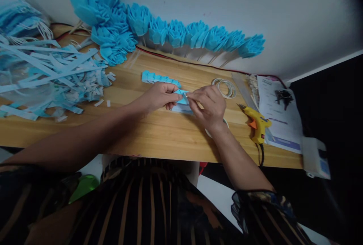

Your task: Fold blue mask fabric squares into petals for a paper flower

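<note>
At the near side, the light-brown wooden table [159, 139] lies bare below my wrists. Just beyond, my left hand [160, 96] is closed, thumb and fingers pinching the left end of a light-blue, flat-folded sheet piece [181, 100]; my right hand [208, 105] has thumb and forefinger brought together on its right part. The piece sits between both hands, above the table's middle. Its visible length runs roughly left to right; no pointed end can be confirmed, as my fingers cover both ends. Step in hand, in my judgement: folding and creasing. The next move appears to call for a firm left pinch while the right fingertips set the fold. Just beyond my left fingers lies a bright-blue row of folded, pleated material [160, 79], slanting slightly down to the right. Farthest, against the wall, stands a line of bright-blue, layered artificial flowers [196, 34] on thin pale stems.
</note>
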The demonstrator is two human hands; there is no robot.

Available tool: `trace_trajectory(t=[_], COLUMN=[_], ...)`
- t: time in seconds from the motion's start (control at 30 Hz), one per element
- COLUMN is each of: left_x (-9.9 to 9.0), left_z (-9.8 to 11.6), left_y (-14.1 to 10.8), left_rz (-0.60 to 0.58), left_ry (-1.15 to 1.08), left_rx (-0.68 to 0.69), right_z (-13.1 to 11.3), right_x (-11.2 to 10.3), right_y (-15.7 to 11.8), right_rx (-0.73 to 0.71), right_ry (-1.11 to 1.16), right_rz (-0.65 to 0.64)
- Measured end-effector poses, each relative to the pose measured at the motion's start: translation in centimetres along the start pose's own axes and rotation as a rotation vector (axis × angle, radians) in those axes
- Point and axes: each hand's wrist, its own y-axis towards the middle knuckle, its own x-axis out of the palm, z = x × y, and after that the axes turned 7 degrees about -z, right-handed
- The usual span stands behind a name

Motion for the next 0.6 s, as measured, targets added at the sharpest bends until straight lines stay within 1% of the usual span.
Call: trace_trajectory(t=[0.07, 0.23, 0.33, 0.47, 0.6], left_x=[-0.03, -0.15, -0.21, -0.24, -0.49], left_z=[-0.05, -0.25, -0.54, -0.81, -0.96], left_y=[0.03, 0.08, 0.18, 0.31, 0.54], left_rz=[0.003, -0.013, -0.023, -0.041, -0.026], left_ry=[-0.006, -0.047, -0.081, -0.12, -0.132], left_rx=[0.002, 0.018, 0.026, 0.022, 0.021], right_z=[-0.03, -0.04, -0.05, 0.03, 0.34], right_x=[-0.01, 0.03, 0.04, -0.12, -0.29], right_y=[0.01, -0.02, 0.06, 0.13, -0.05], right_rx=[-0.003, 0.074, 0.085, 0.059, -0.01], right_ry=[0.028, 0.027, 0.038, 0.066, 0.145], right_rz=[0.007, -0.077, -0.092, -0.115, -0.136])
